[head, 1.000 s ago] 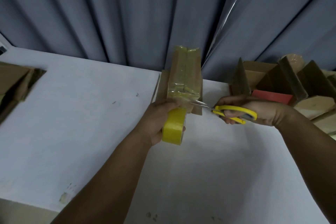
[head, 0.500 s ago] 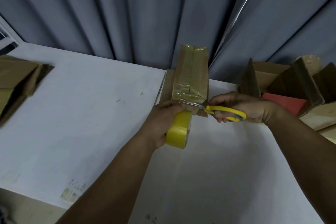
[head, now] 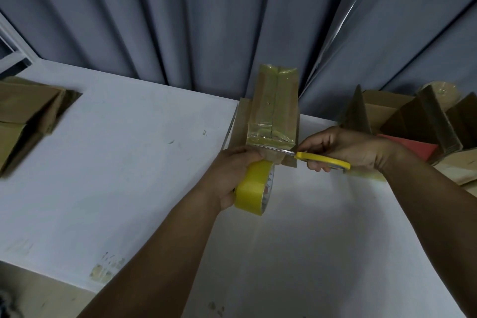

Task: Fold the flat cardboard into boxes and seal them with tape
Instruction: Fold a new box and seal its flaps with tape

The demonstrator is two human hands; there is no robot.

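Head view shows one box [head: 275, 106], one tape roll [head: 254, 186] gripped by the left hand [head: 232, 175], one scissors [head: 322, 160] gripped by the right hand [head: 343, 148].

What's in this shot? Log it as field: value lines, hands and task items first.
box: folded, top seam taped, lying on white table
left hand: grips yellow tape roll at the box's near end
right hand: holds scissors, blades at the tape between roll and box
other cardboard: folded pieces, far left
open boxes: far right
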